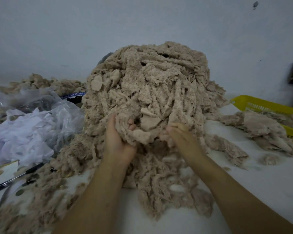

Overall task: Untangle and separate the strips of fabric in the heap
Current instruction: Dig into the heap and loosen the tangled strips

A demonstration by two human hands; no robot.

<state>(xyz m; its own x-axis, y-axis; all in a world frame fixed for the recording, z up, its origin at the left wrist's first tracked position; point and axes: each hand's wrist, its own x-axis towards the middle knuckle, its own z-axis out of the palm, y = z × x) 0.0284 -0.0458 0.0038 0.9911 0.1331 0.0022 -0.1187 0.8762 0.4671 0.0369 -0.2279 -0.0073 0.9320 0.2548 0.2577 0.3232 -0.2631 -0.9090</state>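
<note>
A tall heap of tangled beige fuzzy fabric strips (152, 85) rises in the middle of the white table, against the wall. At its lower front, my left hand (119, 139) grips a clump of the strips, fingers curled into the fabric. My right hand (181, 134) grips the same clump from the right side, its fingertips buried in the fluff. More strips spill from the heap toward me between my forearms. A smaller bunch of separated strips (264, 130) lies to the right.
A yellow plastic basket (254, 103) sits at the right, partly under loose strips. Clear plastic bags with white fabric (29, 132) fill the left side. A dark pen (20, 176) lies at the lower left. Fluff scraps dot the white table (260, 183).
</note>
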